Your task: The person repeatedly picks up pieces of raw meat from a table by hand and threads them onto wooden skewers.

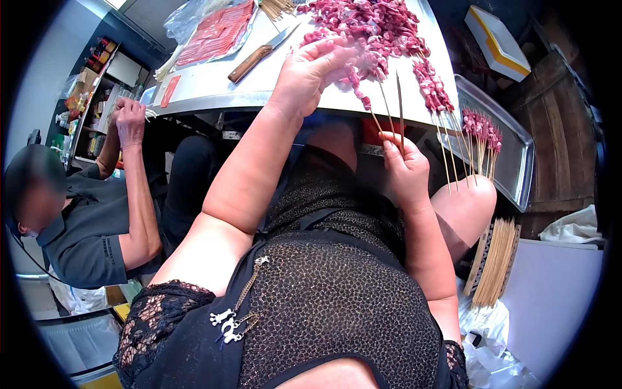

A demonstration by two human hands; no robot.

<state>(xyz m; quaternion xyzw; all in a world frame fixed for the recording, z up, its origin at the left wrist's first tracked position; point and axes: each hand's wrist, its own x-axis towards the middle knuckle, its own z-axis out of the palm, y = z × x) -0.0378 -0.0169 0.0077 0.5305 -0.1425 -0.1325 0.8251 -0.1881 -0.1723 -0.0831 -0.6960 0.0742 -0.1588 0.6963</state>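
My right hand (pixel 407 170) is closed around the lower ends of a few thin wooden skewers (pixel 389 117), held upright near the table's edge. One of these carries small pink meat pieces (pixel 356 83). Above and left of it, my left hand (pixel 303 76) is over the table beside that meat. Its thumb and fingers draw together, and the blurred tips hide what is between them. A large heap of raw meat pieces (pixel 372 23) covers this part of the table. Finished-looking meat skewers (pixel 434 87) lie at the heap's right, sticks pointing toward me.
A knife (pixel 259 57) and a packet of sliced meat (pixel 217 34) lie on the white table (pixel 214 87). More meat skewers (pixel 483 129) rest by a metal tray (pixel 521 165). Bare skewers (pixel 495 266) fill a holder at right. A co-worker (pixel 97 220) sits at left.
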